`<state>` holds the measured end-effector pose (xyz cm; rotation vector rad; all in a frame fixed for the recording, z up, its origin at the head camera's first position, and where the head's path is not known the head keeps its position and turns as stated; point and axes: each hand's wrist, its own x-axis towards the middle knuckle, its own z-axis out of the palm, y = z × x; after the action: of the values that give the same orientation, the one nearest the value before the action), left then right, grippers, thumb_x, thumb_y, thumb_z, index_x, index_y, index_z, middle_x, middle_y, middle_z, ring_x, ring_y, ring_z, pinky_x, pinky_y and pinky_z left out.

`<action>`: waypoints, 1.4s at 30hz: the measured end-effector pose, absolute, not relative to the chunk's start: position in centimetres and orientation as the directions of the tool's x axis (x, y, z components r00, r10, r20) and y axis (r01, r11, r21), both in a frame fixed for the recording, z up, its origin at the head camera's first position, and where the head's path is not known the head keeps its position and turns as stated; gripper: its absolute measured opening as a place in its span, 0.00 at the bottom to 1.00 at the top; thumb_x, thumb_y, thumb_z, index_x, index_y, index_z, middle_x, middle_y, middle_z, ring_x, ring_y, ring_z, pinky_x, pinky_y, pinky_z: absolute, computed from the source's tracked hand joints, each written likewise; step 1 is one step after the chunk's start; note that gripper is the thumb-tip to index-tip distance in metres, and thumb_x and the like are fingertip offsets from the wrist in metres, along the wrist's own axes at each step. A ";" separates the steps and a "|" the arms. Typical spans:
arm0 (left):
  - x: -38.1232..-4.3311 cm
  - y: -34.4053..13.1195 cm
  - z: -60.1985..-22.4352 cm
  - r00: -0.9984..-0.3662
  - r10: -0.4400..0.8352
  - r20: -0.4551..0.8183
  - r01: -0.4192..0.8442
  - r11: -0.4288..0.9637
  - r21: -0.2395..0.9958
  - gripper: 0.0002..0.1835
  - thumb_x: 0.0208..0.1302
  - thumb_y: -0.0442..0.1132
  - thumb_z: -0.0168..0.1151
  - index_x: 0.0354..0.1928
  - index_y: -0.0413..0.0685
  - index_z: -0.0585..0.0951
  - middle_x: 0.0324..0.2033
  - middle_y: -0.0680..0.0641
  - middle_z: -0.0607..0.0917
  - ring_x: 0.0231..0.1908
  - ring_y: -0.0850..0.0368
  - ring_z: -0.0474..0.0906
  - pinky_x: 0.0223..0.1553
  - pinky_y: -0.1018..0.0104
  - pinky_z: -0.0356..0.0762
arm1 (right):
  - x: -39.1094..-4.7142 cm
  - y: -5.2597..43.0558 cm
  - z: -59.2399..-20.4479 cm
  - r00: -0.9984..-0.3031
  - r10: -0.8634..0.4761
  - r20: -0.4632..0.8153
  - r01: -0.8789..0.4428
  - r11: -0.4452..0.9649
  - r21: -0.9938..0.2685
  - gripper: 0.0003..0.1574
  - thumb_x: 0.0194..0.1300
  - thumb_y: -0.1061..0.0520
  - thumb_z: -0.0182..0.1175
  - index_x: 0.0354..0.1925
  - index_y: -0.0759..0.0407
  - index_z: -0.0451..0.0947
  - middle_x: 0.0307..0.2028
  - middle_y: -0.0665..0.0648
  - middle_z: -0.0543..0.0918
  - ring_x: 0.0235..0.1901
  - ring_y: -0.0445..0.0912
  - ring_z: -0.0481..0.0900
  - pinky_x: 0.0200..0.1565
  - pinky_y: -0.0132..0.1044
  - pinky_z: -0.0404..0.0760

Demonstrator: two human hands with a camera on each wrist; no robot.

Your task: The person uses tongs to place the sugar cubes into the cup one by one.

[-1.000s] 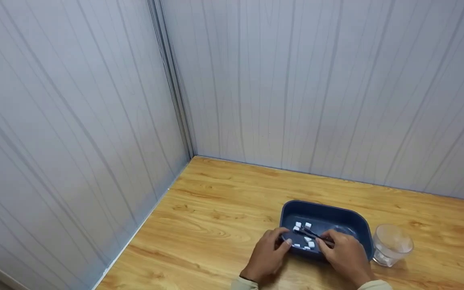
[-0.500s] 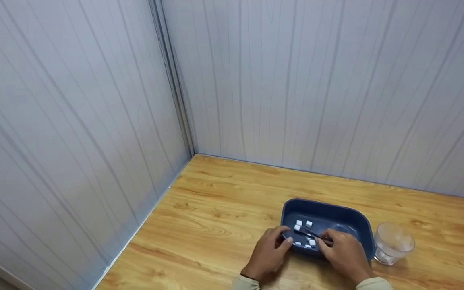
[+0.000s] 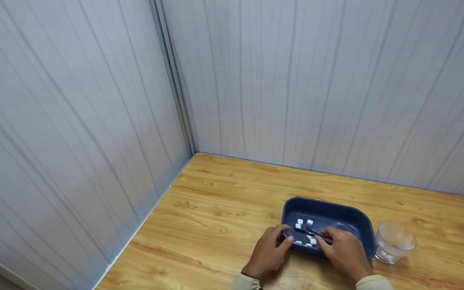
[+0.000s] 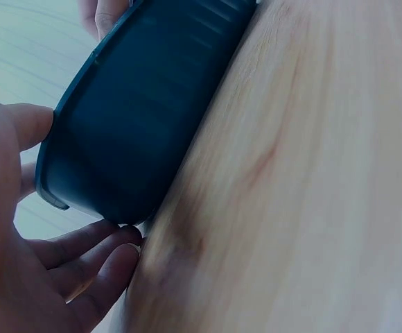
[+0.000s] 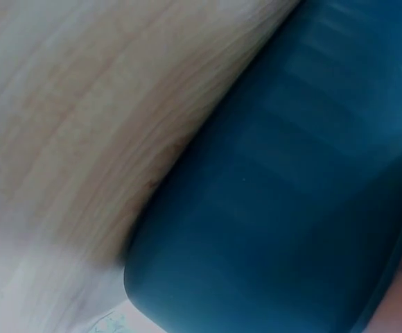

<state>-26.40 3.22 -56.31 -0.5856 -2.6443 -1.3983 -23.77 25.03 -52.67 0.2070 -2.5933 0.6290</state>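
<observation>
In the head view, my left hand [image 3: 267, 250] grips the near left corner of a dark blue plastic basin [image 3: 338, 207], its thumb on the near rim. The left wrist view shows fingers [image 4: 93, 267] of that hand around the end of the basin, low by the table. My right hand [image 3: 346, 251] pinches slim dark tongs [image 3: 314, 233] over the basin, the tips pointing left. Right at the tips lies a small white cube [image 3: 298, 226]. Several other white cubes lie on the basin floor, one white cube [image 3: 309, 222] farther back. The basin wall fills much of the right wrist view.
A clear glass [image 3: 395, 241] stands right beside the basin's right end, with something whitish at its bottom. The wooden table [image 3: 216, 209] runs back to pale panel walls [image 3: 252, 100] that meet in a corner at the left.
The tongs' tips have shifted slightly about the white cube, which now shows more fully between them. Both hands keep their places at the basin. The head view has tilted a little.
</observation>
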 end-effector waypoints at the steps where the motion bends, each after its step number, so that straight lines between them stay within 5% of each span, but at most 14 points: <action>1: -26.4 3.3 -56.4 -0.922 0.292 0.255 0.375 0.507 0.776 0.21 0.64 0.62 0.49 0.55 0.66 0.74 0.41 0.59 0.75 0.40 0.65 0.71 0.43 0.64 0.70 | -23.8 25.0 -52.7 -0.884 -0.037 0.465 -0.245 0.885 -0.396 0.08 0.50 0.50 0.70 0.28 0.48 0.80 0.24 0.44 0.81 0.27 0.44 0.79 0.31 0.47 0.76; 42: -26.7 3.1 -56.4 -0.930 0.301 0.211 0.340 0.490 0.803 0.19 0.64 0.61 0.50 0.55 0.69 0.74 0.41 0.59 0.75 0.38 0.65 0.71 0.41 0.66 0.70 | -24.3 24.7 -53.0 -0.905 -0.022 0.425 -0.235 0.859 -0.455 0.07 0.50 0.51 0.70 0.29 0.46 0.80 0.25 0.44 0.82 0.29 0.43 0.79 0.34 0.46 0.75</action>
<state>-26.72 3.12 -56.37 -0.5754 -2.6752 -1.4556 -24.33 24.71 -53.00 0.1898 -2.6215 0.7153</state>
